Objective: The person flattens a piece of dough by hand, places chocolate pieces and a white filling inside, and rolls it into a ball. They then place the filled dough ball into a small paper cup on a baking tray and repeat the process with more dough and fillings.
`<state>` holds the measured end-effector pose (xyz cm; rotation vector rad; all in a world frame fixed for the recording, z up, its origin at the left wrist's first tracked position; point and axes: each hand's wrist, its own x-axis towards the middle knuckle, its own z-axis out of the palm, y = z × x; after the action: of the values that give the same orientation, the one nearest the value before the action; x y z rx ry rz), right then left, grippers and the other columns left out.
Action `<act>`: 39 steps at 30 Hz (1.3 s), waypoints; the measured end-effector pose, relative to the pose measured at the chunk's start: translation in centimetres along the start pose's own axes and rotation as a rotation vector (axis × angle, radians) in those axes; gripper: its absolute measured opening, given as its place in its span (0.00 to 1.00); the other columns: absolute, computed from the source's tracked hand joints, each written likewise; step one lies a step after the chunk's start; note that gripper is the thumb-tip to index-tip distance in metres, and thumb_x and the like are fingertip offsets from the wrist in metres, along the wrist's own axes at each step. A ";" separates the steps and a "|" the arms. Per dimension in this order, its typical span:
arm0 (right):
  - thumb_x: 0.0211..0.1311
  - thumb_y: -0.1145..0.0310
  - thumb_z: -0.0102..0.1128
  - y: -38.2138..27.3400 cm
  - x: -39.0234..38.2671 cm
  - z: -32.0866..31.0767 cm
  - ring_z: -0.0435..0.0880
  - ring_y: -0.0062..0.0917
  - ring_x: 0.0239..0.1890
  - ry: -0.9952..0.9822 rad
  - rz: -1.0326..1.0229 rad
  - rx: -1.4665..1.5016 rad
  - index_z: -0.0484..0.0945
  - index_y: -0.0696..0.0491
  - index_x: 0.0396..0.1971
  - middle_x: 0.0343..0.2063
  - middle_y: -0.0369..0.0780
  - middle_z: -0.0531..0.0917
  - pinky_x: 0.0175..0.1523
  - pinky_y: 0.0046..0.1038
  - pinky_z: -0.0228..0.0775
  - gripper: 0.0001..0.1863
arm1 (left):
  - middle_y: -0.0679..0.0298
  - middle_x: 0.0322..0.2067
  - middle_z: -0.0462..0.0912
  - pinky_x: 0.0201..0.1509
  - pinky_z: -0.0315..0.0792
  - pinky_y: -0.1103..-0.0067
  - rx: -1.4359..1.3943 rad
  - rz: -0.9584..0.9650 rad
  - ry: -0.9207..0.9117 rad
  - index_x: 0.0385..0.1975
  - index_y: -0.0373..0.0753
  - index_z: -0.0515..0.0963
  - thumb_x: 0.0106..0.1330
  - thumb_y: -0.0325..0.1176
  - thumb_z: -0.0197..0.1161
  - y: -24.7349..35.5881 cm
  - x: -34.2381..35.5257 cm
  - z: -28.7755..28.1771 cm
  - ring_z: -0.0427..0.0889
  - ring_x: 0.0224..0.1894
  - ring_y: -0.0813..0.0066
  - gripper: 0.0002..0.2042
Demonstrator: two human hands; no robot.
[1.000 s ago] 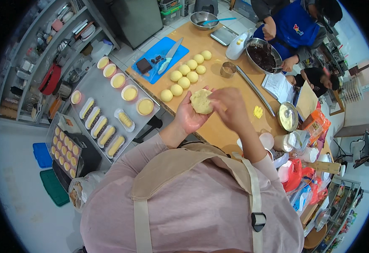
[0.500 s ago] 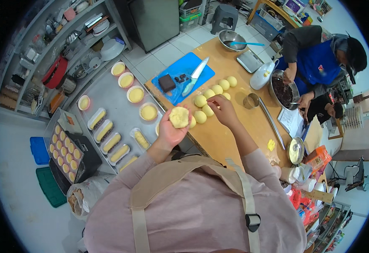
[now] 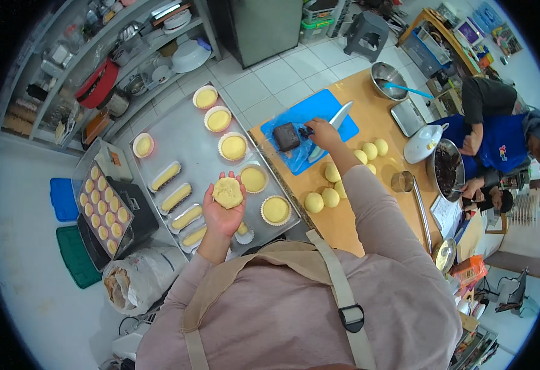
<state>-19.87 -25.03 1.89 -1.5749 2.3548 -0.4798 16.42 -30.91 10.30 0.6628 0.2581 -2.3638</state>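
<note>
A tiled floor (image 3: 279, 77) shows between grey shelves (image 3: 66, 92) at the left and a wooden table (image 3: 409, 216), all bending toward the dark fisheye rim, which cuts off the room's edges.

In the head view, the left hand (image 3: 223, 213) is palm up over a metal tray (image 3: 177, 140), bearing a flattened disc of pale dough (image 3: 227, 192). Its fingers are spread and cupped around the disc; their tips peek past the far edge, while the underside of the dough is hidden. Round pastry cups (image 3: 233, 147) and long pastries (image 3: 176, 197) sit on the tray, one of the long ones partly covered by the left wrist.

The right hand (image 3: 324, 134) reaches down over a blue cutting board (image 3: 314, 106), its fingertips at small dark pieces just beside a dark block (image 3: 286, 136). Whether the fingers have closed on a piece I cannot tell. The wrist hides the middle of a knife (image 3: 342, 116).

Pale dough balls (image 3: 314, 202) stand on the table, some possibly behind the right sleeve (image 3: 381, 213). At the right, a co-worker in a blue apron (image 3: 498, 145) is beside a bowl of dark mixture (image 3: 447, 168), partly lost in shadow.
</note>
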 end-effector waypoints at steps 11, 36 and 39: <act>0.39 0.73 0.70 0.6 2.1 0.5 0.76 0.41 0.46 -0.132 0.055 -0.070 0.77 0.48 0.38 0.40 0.43 0.75 0.49 0.38 0.72 0.21 | 0.61 0.55 0.72 0.60 0.66 0.64 -0.046 0.033 0.018 0.54 0.43 0.69 0.68 0.41 0.48 1.7 1.1 -0.5 0.69 0.59 0.61 0.18; 0.40 0.77 0.68 -16.0 -10.8 -16.3 0.79 0.31 0.38 0.043 -0.404 0.494 0.78 0.53 0.37 0.34 0.39 0.77 0.41 0.28 0.73 0.18 | 0.63 0.56 0.71 0.63 0.62 0.66 0.156 -0.394 -0.328 0.55 0.45 0.69 0.71 0.45 0.41 -9.6 3.0 6.7 0.69 0.58 0.63 0.19; 0.39 0.76 0.69 -16.7 -13.7 -17.0 0.79 0.34 0.42 0.028 -0.312 0.398 0.79 0.53 0.38 0.39 0.41 0.79 0.44 0.31 0.73 0.20 | 0.64 0.53 0.73 0.57 0.65 0.71 0.173 -0.486 -0.321 0.56 0.46 0.69 0.71 0.46 0.41 -11.6 1.8 8.0 0.70 0.55 0.66 0.19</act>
<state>-7.49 -16.14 24.73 -1.7404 1.8787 -0.9739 4.58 -25.82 16.31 0.3073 0.0767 -2.9389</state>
